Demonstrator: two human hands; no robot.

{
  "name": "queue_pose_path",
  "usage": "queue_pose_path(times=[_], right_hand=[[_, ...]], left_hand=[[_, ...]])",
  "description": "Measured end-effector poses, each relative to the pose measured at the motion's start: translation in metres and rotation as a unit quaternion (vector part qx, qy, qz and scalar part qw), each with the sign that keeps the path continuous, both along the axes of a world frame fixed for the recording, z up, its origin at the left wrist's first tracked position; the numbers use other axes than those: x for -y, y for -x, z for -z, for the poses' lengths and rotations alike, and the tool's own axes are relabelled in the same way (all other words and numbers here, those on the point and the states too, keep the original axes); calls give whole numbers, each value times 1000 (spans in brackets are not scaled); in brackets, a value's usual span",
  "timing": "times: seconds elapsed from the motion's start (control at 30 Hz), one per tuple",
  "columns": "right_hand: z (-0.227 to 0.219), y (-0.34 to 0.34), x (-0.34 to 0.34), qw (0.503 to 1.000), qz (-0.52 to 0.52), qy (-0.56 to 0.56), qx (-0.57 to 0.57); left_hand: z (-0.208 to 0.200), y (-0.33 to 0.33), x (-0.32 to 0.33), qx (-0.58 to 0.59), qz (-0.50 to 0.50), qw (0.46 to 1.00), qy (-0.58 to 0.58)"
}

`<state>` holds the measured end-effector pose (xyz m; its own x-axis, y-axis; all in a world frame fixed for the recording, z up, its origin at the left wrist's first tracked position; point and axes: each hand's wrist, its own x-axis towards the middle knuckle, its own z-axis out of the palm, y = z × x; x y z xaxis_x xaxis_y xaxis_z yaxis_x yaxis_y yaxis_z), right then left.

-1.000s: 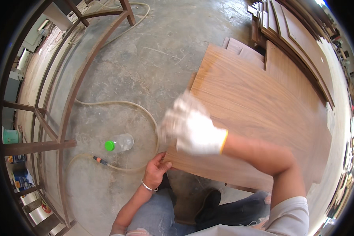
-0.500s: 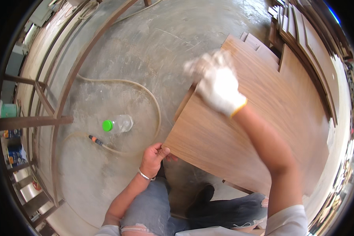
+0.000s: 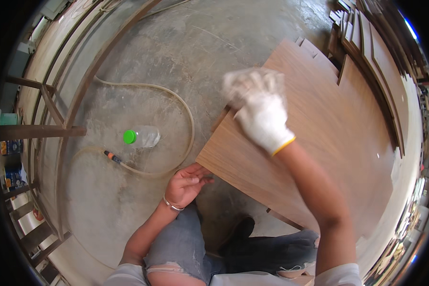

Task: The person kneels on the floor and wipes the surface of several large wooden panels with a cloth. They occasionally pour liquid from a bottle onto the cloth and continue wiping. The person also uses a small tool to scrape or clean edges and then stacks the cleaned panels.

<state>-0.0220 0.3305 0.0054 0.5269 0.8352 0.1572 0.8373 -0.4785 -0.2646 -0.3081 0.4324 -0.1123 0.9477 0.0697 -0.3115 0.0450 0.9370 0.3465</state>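
Observation:
A large brown wood-grain panel (image 3: 319, 138) lies flat in front of me, its near-left corner pointing toward my left hand. My bare left hand (image 3: 187, 185), with a metal bangle at the wrist, is at that corner. Its fingers stretch along and partly below the panel's edge, and the thumb lies clear of the top face. Over the panel's left edge is my right hand (image 3: 260, 105) in a white knitted glove with a yellow cuff. Motion smears its fingers, so whether they hold anything cannot be made out. A strip of brown wood (image 3: 220, 119) shows just beyond that edge.
On the concrete floor to the left lie a clear plastic bottle with a green cap (image 3: 143, 137) and a pale hose (image 3: 188, 112) with an orange-and-black connector (image 3: 112, 156). A brown metal frame (image 3: 76, 105) stands far left. More brown boards (image 3: 367, 62) are stacked at the far right.
My left thumb has come off the panel's top face, and that hand's grip on the corner has loosened. My gloved right hand stays over the left edge, blurred in both frames.

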Motion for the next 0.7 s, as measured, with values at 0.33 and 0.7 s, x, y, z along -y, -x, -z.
queue_pose_path(times=[0.33, 0.7], right_hand=[[0, 67, 70, 977, -178, 46, -109], [0, 105, 16, 946, -284, 3, -155]], left_hand=[[18, 2, 0, 83, 38, 995, 37], [31, 4, 8, 80, -6, 988, 133]])
